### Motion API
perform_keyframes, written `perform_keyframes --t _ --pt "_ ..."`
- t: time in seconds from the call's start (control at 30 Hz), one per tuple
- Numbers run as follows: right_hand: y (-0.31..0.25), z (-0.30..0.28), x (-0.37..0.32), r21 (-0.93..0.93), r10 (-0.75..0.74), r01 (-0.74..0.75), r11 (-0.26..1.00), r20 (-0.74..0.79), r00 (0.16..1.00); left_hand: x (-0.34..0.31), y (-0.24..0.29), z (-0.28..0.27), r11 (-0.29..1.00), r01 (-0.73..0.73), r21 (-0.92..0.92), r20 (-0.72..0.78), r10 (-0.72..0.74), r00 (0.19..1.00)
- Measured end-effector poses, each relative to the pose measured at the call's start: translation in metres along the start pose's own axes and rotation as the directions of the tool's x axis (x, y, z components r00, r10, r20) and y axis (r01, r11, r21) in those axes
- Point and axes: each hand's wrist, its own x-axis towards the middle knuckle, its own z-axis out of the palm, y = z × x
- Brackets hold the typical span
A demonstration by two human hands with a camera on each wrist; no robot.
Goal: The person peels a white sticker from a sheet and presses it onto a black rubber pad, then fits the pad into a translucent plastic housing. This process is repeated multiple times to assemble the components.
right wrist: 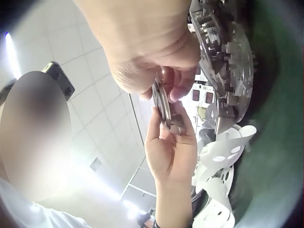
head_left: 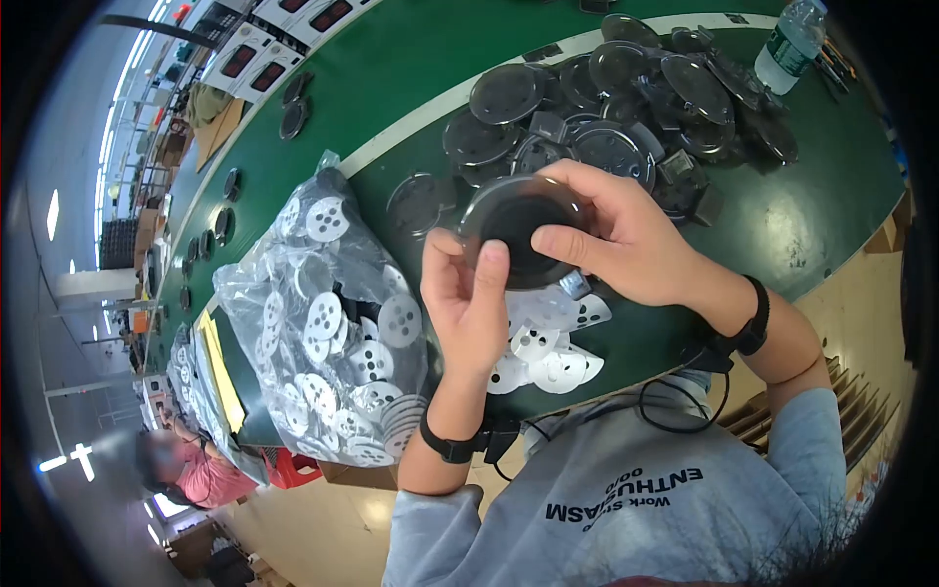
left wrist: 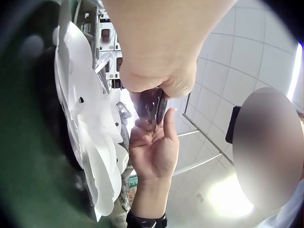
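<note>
While our left hand (head_left: 468, 318) and right hand (head_left: 636, 235) both pinch the dark disc (head_left: 521, 223) above the desk (head_left: 831, 220), by its near edge, we might lose it if a thumb slips on the smooth rim; falling, it could crease the white discs (head_left: 558, 368) nearby.

Disc (head_left: 525, 215) in fingers (head_left: 492, 266): smoky grey, see-through rim, black middle. Covers (head_left: 507, 93) beyond fingers: same smoky dark grey, glossy. Loose inserts (head_left: 560, 371), just nearer body than fingers: white, dark round holes. Bag (head_left: 284, 243) left of fingers: colourless, see-through; bagged inserts (head_left: 327, 219) white, dotted with dark holes. Sheet (head_left: 223, 377) farther left: yellow. Desk (head_left: 831, 201) under fingers: deep green, pale stripe beyond. Bottle (head_left: 790, 46) far right of fingers: clear, green-and-white label. Wristbands (head_left: 755, 318) behind fingers: black. Shirt (head_left: 636, 450): grey-blue, black lettering.
</note>
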Motion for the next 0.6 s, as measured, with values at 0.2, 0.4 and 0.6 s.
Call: perform_keyframes --t 0.2,0.4,0.6 --pt "0.009 -0.002 -0.002 -0.113 -0.063 0.066 0.991 0.028 0.998 0.004 0.007 -0.001 0.997 -0.014 -0.071 0.025 0.016 1.000" --pt "-0.004 -0.007 -0.004 -0.146 0.079 -0.064 0.987 0.102 0.992 0.005 0.016 0.002 0.989 0.026 0.148 0.007 -0.027 1.000" --pt "0.000 -0.004 -0.002 -0.160 -0.093 0.079 0.984 -0.084 0.992 0.044 0.067 0.001 0.866 0.069 0.495 -0.013 -0.071 0.997"
